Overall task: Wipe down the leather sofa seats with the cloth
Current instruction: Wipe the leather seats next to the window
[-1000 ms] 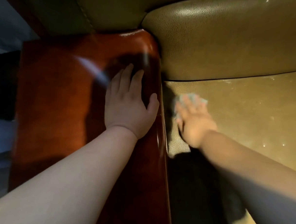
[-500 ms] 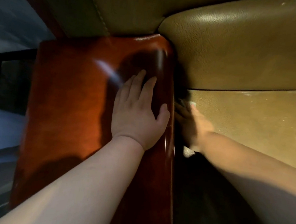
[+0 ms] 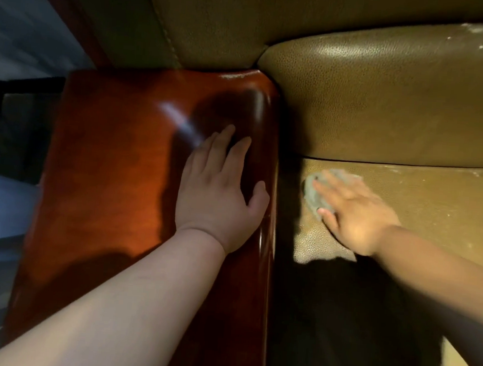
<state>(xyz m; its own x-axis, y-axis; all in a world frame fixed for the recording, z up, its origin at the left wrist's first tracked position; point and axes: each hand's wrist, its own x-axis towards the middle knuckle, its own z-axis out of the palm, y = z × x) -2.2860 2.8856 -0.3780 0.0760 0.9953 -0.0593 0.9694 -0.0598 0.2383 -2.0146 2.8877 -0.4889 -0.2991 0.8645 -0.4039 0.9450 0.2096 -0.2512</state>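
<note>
Sofa seat [image 3: 432, 213]: our right hand [image 3: 355, 216] presses the cloth [image 3: 314, 193] flat, fingers straight, now out from the armrest [image 3: 115, 174] gap; left hand [image 3: 219, 192] flat.

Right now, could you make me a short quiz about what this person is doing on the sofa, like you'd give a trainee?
1. True or false: the left hand holds the cloth.
2. Which surface does the right hand press the cloth against?
A. the wooden armrest
B. the seat cushion
C. the back cushion
3. Fill in: the left hand rests flat on the ____.

Key
1. False. The cloth lies under the right hand's fingers; the left hand holds nothing.
2. B. The cloth is on the seat cushion, near the corner where it meets the armrest and the back cushion.
3. Wooden armrest.
</note>
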